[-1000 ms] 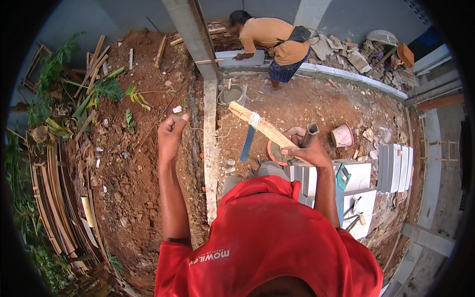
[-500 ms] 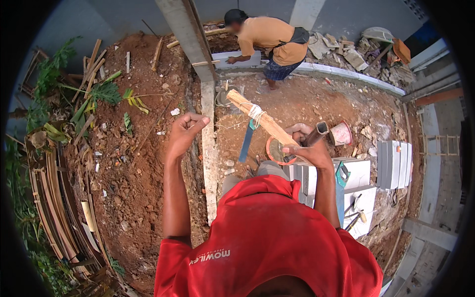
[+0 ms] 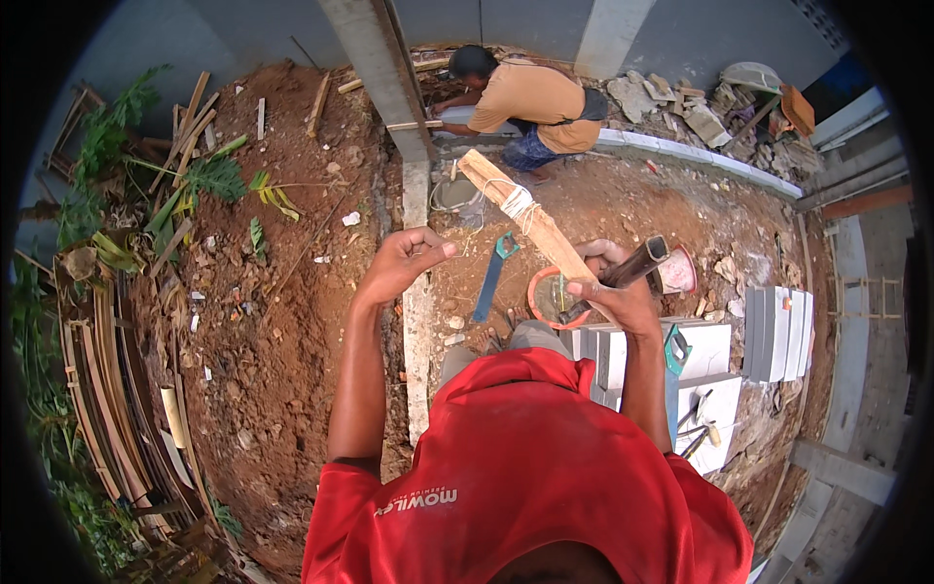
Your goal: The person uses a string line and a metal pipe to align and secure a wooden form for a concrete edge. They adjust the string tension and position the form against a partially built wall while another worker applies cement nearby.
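My right hand (image 3: pixel 618 292) grips a wooden stick (image 3: pixel 530 238) wound with white string (image 3: pixel 518 202), along with a dark hollow bar (image 3: pixel 642 261). My left hand (image 3: pixel 409 261), left of the stick, pinches the thin loose string. Beyond and between my hands lies a hand saw (image 3: pixel 492 282) with a teal handle. An orange-rimmed tub (image 3: pixel 543 282) sits beneath my right hand, and a pink-and-white bucket (image 3: pixel 681 258) is partly hidden behind the bar.
A co-worker (image 3: pixel 530 102) crouches beside a concrete post (image 3: pixel 379 68). A grey bucket (image 3: pixel 452 195) stands ahead. Pale blocks (image 3: pixel 773 331) and another saw (image 3: pixel 676 346) are at right, rubble (image 3: pixel 700 112) behind. Planks (image 3: pixel 107 389) and soil (image 3: pixel 253 370) fill the left.
My left hand has moved rightward, toward the stick. The stick and bar have shifted slightly up and right. The co-worker has crouched lower.
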Available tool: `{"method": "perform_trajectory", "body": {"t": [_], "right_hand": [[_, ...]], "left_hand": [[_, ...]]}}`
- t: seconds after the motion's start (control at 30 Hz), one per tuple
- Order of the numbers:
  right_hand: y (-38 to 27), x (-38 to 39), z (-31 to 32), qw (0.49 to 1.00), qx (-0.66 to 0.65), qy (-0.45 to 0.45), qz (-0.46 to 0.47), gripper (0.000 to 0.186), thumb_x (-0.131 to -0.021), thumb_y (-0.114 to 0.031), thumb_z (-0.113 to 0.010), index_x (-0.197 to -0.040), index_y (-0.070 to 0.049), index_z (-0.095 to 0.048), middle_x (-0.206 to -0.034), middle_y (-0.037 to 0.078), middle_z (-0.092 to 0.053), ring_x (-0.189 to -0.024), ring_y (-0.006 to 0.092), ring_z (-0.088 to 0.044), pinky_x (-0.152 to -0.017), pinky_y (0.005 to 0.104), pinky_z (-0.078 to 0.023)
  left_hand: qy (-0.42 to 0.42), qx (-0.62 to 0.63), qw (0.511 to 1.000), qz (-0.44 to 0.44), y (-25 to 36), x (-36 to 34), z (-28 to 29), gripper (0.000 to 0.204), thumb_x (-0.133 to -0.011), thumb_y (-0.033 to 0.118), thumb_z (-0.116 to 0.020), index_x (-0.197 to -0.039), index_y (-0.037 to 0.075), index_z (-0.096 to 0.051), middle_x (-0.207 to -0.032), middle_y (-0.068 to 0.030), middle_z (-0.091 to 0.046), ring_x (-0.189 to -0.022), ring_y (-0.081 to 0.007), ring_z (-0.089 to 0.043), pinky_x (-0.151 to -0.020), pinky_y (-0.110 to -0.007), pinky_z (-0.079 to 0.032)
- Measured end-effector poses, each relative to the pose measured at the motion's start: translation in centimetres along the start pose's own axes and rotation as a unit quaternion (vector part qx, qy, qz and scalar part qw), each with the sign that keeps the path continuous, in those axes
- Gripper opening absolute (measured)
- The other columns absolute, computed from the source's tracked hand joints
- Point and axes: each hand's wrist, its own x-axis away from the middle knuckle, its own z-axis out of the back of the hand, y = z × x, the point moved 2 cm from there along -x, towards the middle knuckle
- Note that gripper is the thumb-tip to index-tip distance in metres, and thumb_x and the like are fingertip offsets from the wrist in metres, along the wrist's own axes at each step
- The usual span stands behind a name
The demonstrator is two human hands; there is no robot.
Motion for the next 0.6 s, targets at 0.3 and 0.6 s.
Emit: {"method": "perform_trajectory", "body": {"t": [0.3, 0.6], "right_hand": [[-1.8, 0.0, -1.2, 0.999, 0.008, -0.029, -0.020, 0.048, -0.076, -0.002, -0.088, -0.119, 0.001, -0.068, -0.081, -0.006, -0.057, -0.074, 0.0048, -0.055, -0.066, 0.0225, -0.044], [-0.1, -0.4, -1.1, 0.999, -0.002, -0.042, 0.007, 0.044, -0.078, -0.010, -0.090, -0.117, 0.000, -0.070, -0.074, -0.007, -0.055, -0.067, 0.0048, -0.057, -0.059, 0.0236, -0.045]], "left_hand": [[-0.004, 0.032, 0.999, 0.030, 1.8, 0.8, 0.0, 0.025, -0.094, 0.031, -0.079, -0.090, 0.007, -0.072, -0.084, 0.0053, -0.065, -0.081, -0.0048, -0.054, -0.075, -0.025, -0.044], [-0.003, 0.049, 0.998, 0.038, 2.0, 1.1, 0.0, 0.018, -0.094, 0.023, -0.079, -0.092, 0.006, -0.074, -0.085, 0.0037, -0.067, -0.081, -0.0057, -0.057, -0.075, -0.026, -0.046]]}}
